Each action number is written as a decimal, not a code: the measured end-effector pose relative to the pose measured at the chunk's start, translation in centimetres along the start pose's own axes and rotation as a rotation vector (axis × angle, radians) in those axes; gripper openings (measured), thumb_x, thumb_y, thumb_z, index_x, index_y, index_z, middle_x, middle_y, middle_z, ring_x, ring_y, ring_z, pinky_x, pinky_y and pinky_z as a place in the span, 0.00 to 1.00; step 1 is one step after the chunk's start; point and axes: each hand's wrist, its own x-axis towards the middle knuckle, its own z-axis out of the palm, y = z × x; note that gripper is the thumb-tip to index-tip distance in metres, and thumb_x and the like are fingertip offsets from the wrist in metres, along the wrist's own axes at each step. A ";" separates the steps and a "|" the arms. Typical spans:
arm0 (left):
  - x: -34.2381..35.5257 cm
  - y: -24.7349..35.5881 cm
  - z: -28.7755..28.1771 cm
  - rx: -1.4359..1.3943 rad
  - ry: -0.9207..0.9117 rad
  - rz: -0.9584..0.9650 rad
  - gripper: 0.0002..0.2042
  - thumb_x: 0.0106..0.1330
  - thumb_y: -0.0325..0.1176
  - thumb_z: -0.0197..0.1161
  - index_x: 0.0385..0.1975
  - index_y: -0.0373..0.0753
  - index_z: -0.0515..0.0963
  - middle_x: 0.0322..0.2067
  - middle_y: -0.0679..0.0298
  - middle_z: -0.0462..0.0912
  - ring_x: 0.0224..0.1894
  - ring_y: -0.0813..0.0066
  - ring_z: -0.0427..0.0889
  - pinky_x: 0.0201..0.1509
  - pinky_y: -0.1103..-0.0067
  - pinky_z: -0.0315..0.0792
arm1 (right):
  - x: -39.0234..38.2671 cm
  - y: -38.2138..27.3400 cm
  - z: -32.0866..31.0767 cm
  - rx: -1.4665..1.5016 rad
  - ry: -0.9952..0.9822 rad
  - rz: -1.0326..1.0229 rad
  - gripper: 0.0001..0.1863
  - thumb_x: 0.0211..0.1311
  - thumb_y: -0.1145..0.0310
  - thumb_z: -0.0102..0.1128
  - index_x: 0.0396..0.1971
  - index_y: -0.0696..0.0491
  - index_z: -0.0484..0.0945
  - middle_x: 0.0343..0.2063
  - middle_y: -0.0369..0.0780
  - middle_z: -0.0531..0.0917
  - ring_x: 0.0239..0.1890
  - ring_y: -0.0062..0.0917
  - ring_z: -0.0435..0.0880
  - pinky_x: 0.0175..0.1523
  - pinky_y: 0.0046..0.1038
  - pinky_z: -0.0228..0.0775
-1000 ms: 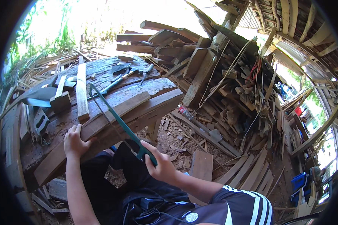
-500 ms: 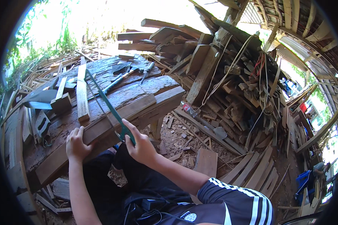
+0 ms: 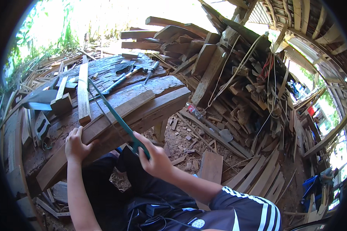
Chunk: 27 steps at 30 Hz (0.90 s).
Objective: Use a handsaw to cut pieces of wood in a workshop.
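My right hand (image 3: 156, 157) is closed round the handle of a green hacksaw (image 3: 117, 117). The saw slants up and left, its thin blade lying across a brown wooden board (image 3: 104, 125) at the front edge of a thick, rough timber bench (image 3: 158, 85). My left hand (image 3: 76, 146) grips the same board left of the blade, fingers over the top and thumb against the near side. Just beyond that hand, a pale wooden strip (image 3: 83, 96) points away across the bench. Whether the blade has cut into the wood, I cannot tell.
On the bench lie a handsaw (image 3: 42, 126), a small wood block (image 3: 61, 104), a blue-handled tool (image 3: 115, 85) and a chisel-like tool (image 3: 152, 72). A tall lumber pile (image 3: 235, 81) rises at the right. Planks (image 3: 258, 175) and offcuts cover the ground. Another person (image 3: 327, 175) is at far right.
My right hand has drawn the hacksaw toward me, down and to the right. My left hand and the board have shifted slightly left.
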 end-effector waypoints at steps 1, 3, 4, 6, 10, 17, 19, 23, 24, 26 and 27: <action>0.0 0.1 -0.1 -0.002 -0.017 -0.012 0.42 0.47 0.57 0.79 0.55 0.29 0.78 0.48 0.50 0.83 0.52 0.51 0.82 0.59 0.63 0.76 | 1.5 0.9 1.1 0.016 -0.004 0.021 0.31 0.66 0.80 0.54 0.70 0.54 0.65 0.37 0.58 0.84 0.35 0.51 0.86 0.39 0.45 0.77; -0.2 -0.1 0.3 -0.004 -0.006 -0.008 0.42 0.47 0.57 0.79 0.55 0.29 0.78 0.48 0.50 0.83 0.53 0.50 0.82 0.59 0.63 0.76 | 4.4 2.0 3.1 0.035 0.002 0.038 0.31 0.65 0.80 0.54 0.69 0.54 0.65 0.35 0.58 0.84 0.35 0.52 0.86 0.38 0.47 0.76; 0.1 0.1 0.5 -0.012 0.001 -0.009 0.42 0.47 0.57 0.79 0.55 0.29 0.78 0.48 0.49 0.83 0.53 0.50 0.82 0.58 0.63 0.77 | 5.6 2.4 3.7 0.047 0.005 0.080 0.30 0.65 0.79 0.54 0.69 0.54 0.65 0.33 0.58 0.84 0.34 0.53 0.86 0.38 0.48 0.75; -0.1 0.0 0.4 -0.005 -0.002 -0.021 0.42 0.47 0.57 0.79 0.55 0.29 0.78 0.48 0.49 0.83 0.53 0.50 0.82 0.59 0.62 0.76 | 6.5 1.9 3.9 0.074 -0.007 0.123 0.30 0.65 0.79 0.54 0.69 0.54 0.66 0.31 0.58 0.84 0.34 0.53 0.85 0.38 0.49 0.74; -1.0 -1.4 0.8 0.030 -0.017 -0.027 0.43 0.46 0.59 0.78 0.56 0.32 0.78 0.50 0.49 0.82 0.54 0.48 0.81 0.60 0.61 0.75 | 4.3 0.0 1.9 -0.011 -0.116 0.154 0.29 0.65 0.78 0.54 0.68 0.55 0.66 0.44 0.59 0.83 0.41 0.54 0.85 0.43 0.47 0.78; 0.2 -0.6 0.7 0.037 -0.040 -0.016 0.45 0.49 0.68 0.72 0.57 0.33 0.78 0.52 0.52 0.82 0.56 0.53 0.81 0.62 0.62 0.74 | -1.7 -4.0 -5.2 -0.118 -0.111 0.156 0.26 0.66 0.80 0.54 0.66 0.57 0.70 0.53 0.53 0.83 0.49 0.44 0.88 0.51 0.36 0.81; 0.0 -0.8 0.8 0.065 -0.012 0.005 0.45 0.49 0.69 0.71 0.57 0.32 0.78 0.51 0.52 0.83 0.56 0.53 0.82 0.62 0.62 0.75 | -0.7 -4.1 -4.7 -0.112 -0.098 0.154 0.26 0.67 0.79 0.55 0.65 0.56 0.71 0.50 0.54 0.85 0.46 0.40 0.90 0.48 0.34 0.81; 0.0 -1.1 1.0 0.039 -0.008 0.009 0.47 0.48 0.70 0.71 0.56 0.31 0.78 0.51 0.52 0.83 0.56 0.55 0.83 0.62 0.63 0.76 | 4.4 -3.4 -1.3 -0.193 -0.254 0.094 0.27 0.66 0.79 0.56 0.66 0.55 0.70 0.44 0.57 0.85 0.39 0.47 0.89 0.42 0.38 0.80; -0.1 -1.1 0.8 0.044 -0.018 0.003 0.47 0.48 0.70 0.71 0.56 0.31 0.78 0.51 0.52 0.83 0.56 0.55 0.83 0.62 0.63 0.76 | 5.5 -3.5 0.0 -0.229 -0.305 0.129 0.27 0.65 0.79 0.56 0.66 0.55 0.70 0.41 0.58 0.85 0.36 0.50 0.88 0.40 0.40 0.80; 0.1 -0.5 1.3 0.050 -0.018 -0.014 0.47 0.48 0.70 0.71 0.56 0.30 0.78 0.52 0.52 0.83 0.56 0.56 0.83 0.62 0.63 0.76 | 7.0 -0.5 2.9 -0.230 -0.263 0.079 0.28 0.65 0.79 0.56 0.66 0.55 0.69 0.36 0.57 0.85 0.34 0.51 0.87 0.38 0.41 0.78; -0.1 -0.4 1.0 0.053 -0.021 -0.034 0.46 0.48 0.70 0.71 0.56 0.32 0.78 0.53 0.53 0.83 0.56 0.56 0.83 0.62 0.63 0.76 | 7.3 -0.1 3.7 -0.228 -0.218 -0.002 0.28 0.65 0.79 0.56 0.66 0.55 0.69 0.31 0.57 0.85 0.31 0.52 0.86 0.36 0.43 0.77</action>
